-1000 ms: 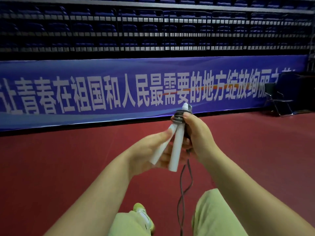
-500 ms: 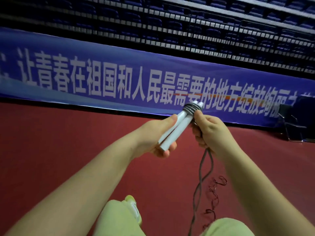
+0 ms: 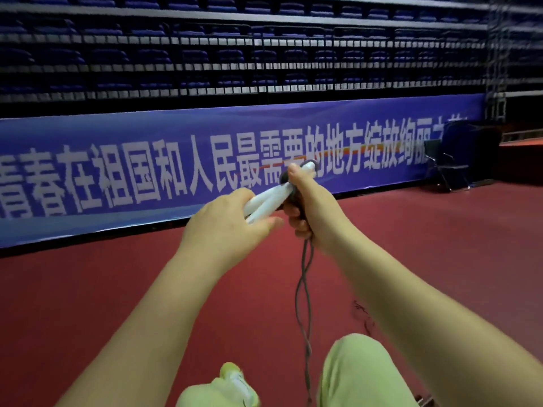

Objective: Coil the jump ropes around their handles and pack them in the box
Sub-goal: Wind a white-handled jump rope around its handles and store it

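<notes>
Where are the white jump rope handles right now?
Centre of the head view, the white handles sit between the left hand and right hand.

A long blue fabric banner [image 3: 147, 171] along the barrier carries large white Chinese characters: 青春在祖国和人民最需要的地方绽放绚丽, cut off at both ends

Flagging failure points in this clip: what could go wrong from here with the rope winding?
The left hand holds the two white handles only at their lower ends, and they splay apart; the coils near the top could slide off. The right hand pinches those coils, so easing its grip may loosen them. The loose rope hangs twisted between the knees and could knot or snag.
</notes>
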`<state>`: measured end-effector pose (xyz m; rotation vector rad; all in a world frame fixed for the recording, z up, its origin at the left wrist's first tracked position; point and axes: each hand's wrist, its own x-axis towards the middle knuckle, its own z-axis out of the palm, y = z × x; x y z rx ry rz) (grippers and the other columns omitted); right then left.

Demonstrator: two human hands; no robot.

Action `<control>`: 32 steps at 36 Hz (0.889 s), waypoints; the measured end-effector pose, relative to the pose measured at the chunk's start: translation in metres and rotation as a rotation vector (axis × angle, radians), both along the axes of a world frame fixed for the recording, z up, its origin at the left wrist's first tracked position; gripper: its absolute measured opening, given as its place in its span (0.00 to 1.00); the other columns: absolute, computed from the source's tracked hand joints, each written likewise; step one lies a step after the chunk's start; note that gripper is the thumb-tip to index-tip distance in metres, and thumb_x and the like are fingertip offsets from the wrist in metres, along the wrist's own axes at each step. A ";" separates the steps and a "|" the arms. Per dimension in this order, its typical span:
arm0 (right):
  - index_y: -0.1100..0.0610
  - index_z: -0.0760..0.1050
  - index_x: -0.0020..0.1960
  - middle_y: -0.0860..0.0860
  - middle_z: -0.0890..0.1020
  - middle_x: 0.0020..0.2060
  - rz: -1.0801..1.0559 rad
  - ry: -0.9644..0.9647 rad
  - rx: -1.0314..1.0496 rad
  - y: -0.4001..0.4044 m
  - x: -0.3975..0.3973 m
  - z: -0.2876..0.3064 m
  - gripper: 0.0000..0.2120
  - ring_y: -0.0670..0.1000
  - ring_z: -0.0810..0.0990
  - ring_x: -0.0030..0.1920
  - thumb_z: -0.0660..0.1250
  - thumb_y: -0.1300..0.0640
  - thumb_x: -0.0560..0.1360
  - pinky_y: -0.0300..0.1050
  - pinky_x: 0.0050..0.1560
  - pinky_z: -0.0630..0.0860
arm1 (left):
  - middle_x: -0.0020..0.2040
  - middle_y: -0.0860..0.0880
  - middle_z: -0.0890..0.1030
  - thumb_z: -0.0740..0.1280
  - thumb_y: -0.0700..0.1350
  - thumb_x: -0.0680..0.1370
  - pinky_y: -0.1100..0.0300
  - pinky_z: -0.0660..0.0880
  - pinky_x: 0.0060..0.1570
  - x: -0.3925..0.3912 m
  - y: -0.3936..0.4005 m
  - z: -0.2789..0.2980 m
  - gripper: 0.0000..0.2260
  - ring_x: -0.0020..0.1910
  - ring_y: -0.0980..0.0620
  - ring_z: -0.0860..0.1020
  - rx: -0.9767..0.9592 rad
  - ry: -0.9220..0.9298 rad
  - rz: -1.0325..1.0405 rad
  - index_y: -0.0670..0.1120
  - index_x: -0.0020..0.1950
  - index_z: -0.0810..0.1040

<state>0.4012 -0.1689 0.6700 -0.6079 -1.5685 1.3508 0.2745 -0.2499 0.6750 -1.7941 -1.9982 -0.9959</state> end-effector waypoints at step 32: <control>0.57 0.65 0.33 0.46 0.65 0.21 -0.095 -0.145 0.244 0.004 0.005 -0.004 0.24 0.45 0.59 0.22 0.52 0.44 0.82 0.40 0.25 0.56 | 0.32 0.48 0.75 0.56 0.61 0.79 0.60 0.70 0.33 -0.019 -0.001 -0.007 0.22 0.28 0.52 0.70 -0.244 -0.748 -0.399 0.44 0.43 0.76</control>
